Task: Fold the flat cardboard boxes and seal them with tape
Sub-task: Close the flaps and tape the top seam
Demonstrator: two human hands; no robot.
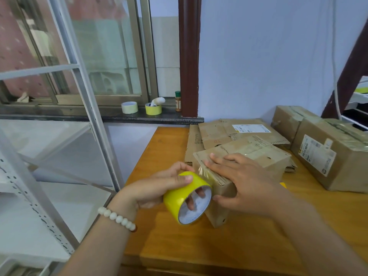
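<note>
A small folded cardboard box (264,156) stands on the wooden table (199,246). My right hand (239,182) lies flat on the box's near end, fingers straight, pressing clear tape against the cardboard. My left hand (159,188) grips a yellow tape roll (187,198) right beside the box's left end, fingers through its core and thumb on top. A short stretch of tape runs from the roll to the box. Flat cardboard boxes (215,134) lie behind the folded one.
Two sealed boxes (326,156) stand at the table's right. A metal shelf frame (83,96) rises on the left. On the window sill (111,116) are two tape rolls (153,109) and a spice jar (177,101).
</note>
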